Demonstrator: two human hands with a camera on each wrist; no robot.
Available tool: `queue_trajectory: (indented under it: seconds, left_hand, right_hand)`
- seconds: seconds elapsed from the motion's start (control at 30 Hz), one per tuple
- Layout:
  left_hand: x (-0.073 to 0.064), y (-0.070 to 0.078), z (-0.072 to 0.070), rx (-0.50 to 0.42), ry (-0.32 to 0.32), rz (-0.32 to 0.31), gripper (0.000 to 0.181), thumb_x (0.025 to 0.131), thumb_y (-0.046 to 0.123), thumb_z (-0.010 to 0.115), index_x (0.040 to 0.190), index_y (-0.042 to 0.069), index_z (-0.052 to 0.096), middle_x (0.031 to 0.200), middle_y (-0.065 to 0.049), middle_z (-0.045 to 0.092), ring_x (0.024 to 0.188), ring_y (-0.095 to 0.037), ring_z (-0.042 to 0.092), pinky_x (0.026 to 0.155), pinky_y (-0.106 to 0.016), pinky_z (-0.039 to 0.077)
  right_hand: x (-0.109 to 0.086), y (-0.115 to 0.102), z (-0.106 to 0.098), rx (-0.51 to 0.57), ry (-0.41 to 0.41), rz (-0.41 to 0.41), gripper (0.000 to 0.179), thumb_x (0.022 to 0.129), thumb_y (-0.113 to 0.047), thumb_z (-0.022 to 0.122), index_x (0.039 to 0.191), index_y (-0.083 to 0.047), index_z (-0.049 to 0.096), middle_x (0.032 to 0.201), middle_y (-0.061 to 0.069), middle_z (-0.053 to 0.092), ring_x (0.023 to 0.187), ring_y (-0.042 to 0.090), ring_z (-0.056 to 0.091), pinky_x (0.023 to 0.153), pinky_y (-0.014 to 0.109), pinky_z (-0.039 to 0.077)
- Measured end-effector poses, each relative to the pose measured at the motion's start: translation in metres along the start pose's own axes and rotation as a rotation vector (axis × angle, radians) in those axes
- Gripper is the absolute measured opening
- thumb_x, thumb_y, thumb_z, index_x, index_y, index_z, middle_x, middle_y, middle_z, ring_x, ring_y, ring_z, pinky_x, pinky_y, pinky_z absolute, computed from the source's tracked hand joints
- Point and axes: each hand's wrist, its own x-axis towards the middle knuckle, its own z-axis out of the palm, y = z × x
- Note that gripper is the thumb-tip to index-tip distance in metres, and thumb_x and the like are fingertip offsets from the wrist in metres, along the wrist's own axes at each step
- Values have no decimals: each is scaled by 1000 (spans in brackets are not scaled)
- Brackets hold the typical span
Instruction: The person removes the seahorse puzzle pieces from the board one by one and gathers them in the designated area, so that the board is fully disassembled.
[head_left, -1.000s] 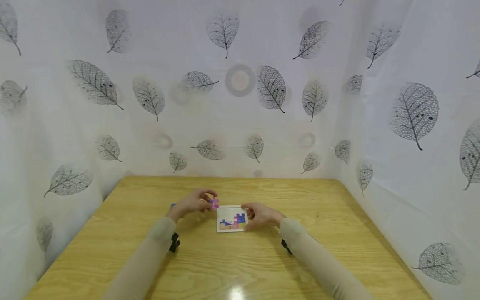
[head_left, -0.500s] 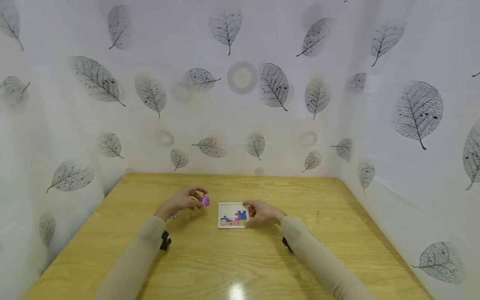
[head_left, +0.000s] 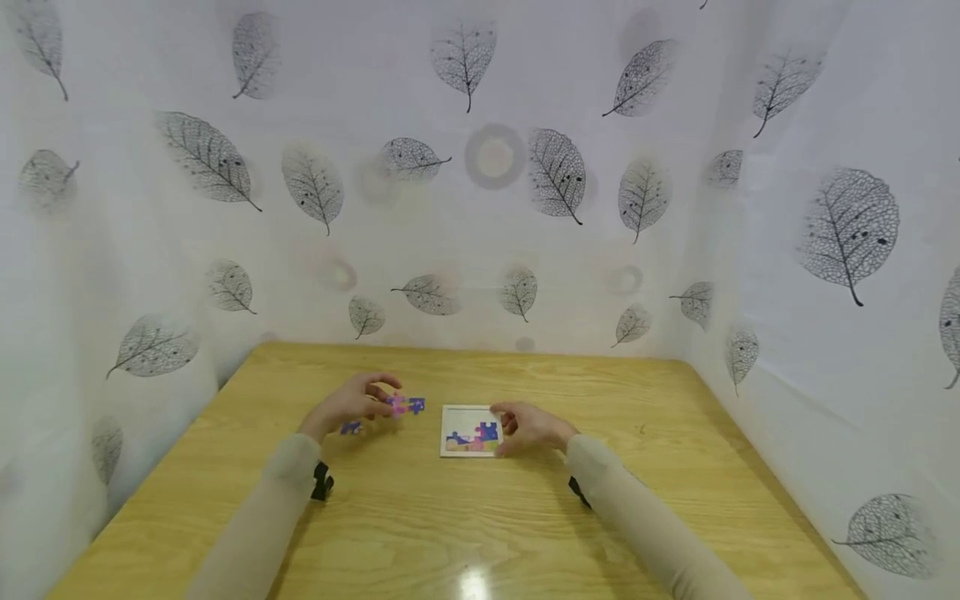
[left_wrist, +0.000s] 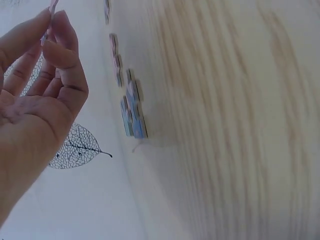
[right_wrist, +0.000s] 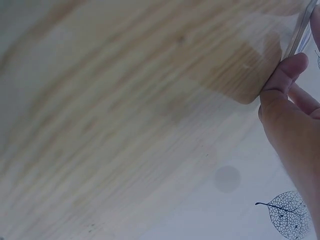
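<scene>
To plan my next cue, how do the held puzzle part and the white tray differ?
Size: the held puzzle part is smaller than the white tray.
Shape: the held puzzle part has knobbed edges; the white tray is straight-sided.
Pose: the left hand pinches the part above the table; the tray seems to lie flat, the right hand at its edge.
Both show pink and purple-blue, the tray in its pieces.

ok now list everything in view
wooden table: one, yellow-brown, lower head view
leaf-printed backdrop: panel count unclear, white, around table
flat rectangular frame: one, white, in right hand
fitted jigsaw pieces: several, blue-pink-yellow, frame's lower part
pinched jigsaw piece: at least one, pink-purple, in left hand
loose jigsaw pieces: several, pink and blue, near left hand
wrist devices: two, black, each side
sleeves: two, pale, each side
left hand: one, left of frame
right hand: one, frame's right edge
</scene>
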Motion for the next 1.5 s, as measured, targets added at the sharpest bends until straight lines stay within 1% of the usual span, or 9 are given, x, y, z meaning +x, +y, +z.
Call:
queue_trajectory:
  seconds: [0.1, 0.23, 0.4, 0.57, 0.77, 0.9, 1.2, 1.3, 1.5]
  left_hand:
    - [-1, -3, -3, 21, 14, -15, 48, 85, 1, 69, 130, -6, 52, 103, -18, 64, 86, -26, 64, 67, -39, 55]
    - [-3, -8, -7, 71, 11, -3, 43, 83, -2, 70, 125, -7, 57, 104, -21, 65, 81, -22, 63, 66, -37, 56]
    - [-6, -13, -10, 123, 6, -20, 41, 78, 2, 77, 117, -1, 65, 98, -17, 66, 81, -22, 62, 69, -35, 55]
    - [-6, -16, -10, 187, -26, -5, 43, 76, 4, 79, 116, -2, 65, 93, -15, 65, 82, -20, 59, 70, -32, 52]
    - [-4, -17, -9, 261, -27, 36, 36, 75, 1, 79, 108, -5, 66, 91, -14, 66, 82, -20, 58, 72, -31, 51]
    - [-3, -16, -7, 289, -26, 24, 34, 75, 1, 78, 107, -3, 67, 91, -12, 66, 82, -19, 58, 73, -31, 51]
    - [-2, -13, -4, 273, -38, 5, 34, 76, -3, 77, 109, -6, 67, 95, -12, 68, 86, -19, 60, 78, -32, 54]
    - [-2, -14, -5, 282, -47, 4, 32, 77, -1, 77, 108, -6, 68, 95, -12, 68, 85, -19, 60, 77, -32, 54]
    - [-2, -15, -7, 292, -54, -23, 24, 80, 1, 76, 103, -2, 70, 92, -9, 67, 83, -18, 59, 75, -30, 54]
  right_hand:
    - [1, 0, 1, 4, 0, 1, 84, 78, -13, 83, 149, -5, 38, 113, 8, 53, 101, 20, 51, 90, 37, 45]
    - [1, 0, 2, 9, -2, -2, 84, 78, -12, 82, 149, -4, 38, 112, 8, 52, 99, 19, 49, 87, 34, 45]
    - [1, 1, 3, 3, -13, -8, 84, 79, -13, 82, 149, -5, 37, 110, 7, 51, 96, 18, 48, 82, 30, 43]
    - [1, 2, 3, 18, -15, -3, 84, 78, -12, 82, 149, -4, 37, 108, 6, 51, 95, 18, 47, 81, 31, 43]
    - [1, 0, 2, 28, -11, 6, 84, 79, -12, 82, 149, -5, 38, 106, 6, 50, 94, 18, 46, 80, 32, 41]
    - [0, -1, 2, 23, -12, 6, 84, 78, -10, 82, 149, -4, 38, 108, 6, 51, 95, 18, 47, 82, 32, 42]
    - [0, -1, 2, 48, -11, -3, 83, 79, -8, 81, 149, -2, 36, 101, 6, 49, 91, 17, 44, 77, 31, 39]
    - [0, -1, 2, 50, -12, -4, 84, 79, -8, 81, 149, -2, 36, 101, 6, 48, 91, 17, 44, 76, 31, 39]
    - [-1, -1, 0, 35, -5, -4, 83, 79, -8, 81, 149, -3, 37, 104, 6, 49, 92, 17, 45, 79, 31, 40]
